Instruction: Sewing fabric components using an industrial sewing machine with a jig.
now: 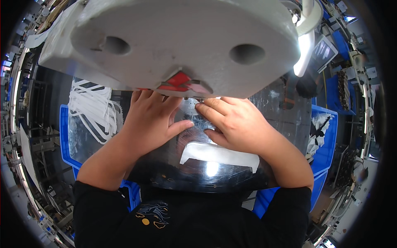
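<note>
A grey-white machine head (186, 33) looms at 12 o'clock over a glossy dark desk (285, 132), where a person in a black top (198, 219) works from 6 o'clock. Blue bins flank the surface, the left bin (64, 132) at 9 o'clock and the right bin (329, 140) at 3, beyond a tangle of white strips (93, 109) near 10. The left hand (151, 115), just past 9 o'clock, and the right hand (235, 122), at 3, each show a grip standing apart, thumb away from fingers; some fingertips vanish beneath the head, so what they touch cannot be told. A curved white piece (219, 155) lies at 5 o'clock, just below the right hand. A small perforated metal plate (190, 108) sits between the hands, the right index fingertip at its edge.
</note>
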Available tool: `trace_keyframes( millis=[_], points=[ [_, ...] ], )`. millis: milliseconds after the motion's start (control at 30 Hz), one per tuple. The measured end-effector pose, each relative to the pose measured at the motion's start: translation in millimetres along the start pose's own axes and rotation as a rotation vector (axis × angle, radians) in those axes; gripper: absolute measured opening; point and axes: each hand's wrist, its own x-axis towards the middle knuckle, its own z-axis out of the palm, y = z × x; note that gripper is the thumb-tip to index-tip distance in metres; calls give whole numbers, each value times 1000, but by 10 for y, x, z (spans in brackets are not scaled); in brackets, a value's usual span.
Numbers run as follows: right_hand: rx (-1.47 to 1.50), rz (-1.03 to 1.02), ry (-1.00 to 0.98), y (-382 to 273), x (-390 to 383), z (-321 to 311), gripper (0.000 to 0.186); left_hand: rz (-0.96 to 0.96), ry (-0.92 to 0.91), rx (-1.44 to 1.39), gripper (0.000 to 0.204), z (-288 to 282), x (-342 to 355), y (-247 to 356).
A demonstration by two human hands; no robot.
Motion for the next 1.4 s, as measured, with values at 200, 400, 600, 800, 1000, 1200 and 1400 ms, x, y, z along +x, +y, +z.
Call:
trace_keyframes(
  millis=[200,400,600,800,1000,1200,1400],
  points=[
    [-4,9,-8,-13,-1,-7,58,8,6,0,79,-28,21,28],
    [-4,-14,17,-33,2,-3,57,5,3,-15,78,-60,21,59],
    [-2,29,6,-88,-15,-23,59,-2,-51,4,80,-89,-3,104],
    [8,32,-31,-117,-29,-30,54,-2,-74,0,78,-114,-14,137],
    [27,-9,-7,-145,-49,-32,47,-22,-156,-54,71,-217,-20,229],
    [38,-33,-2,-177,-78,-49,42,41,-138,9,67,-221,-71,287],
    [2,-19,117,-111,-79,-63,49,94,-160,-33,72,-211,-54,300]
  ],
)
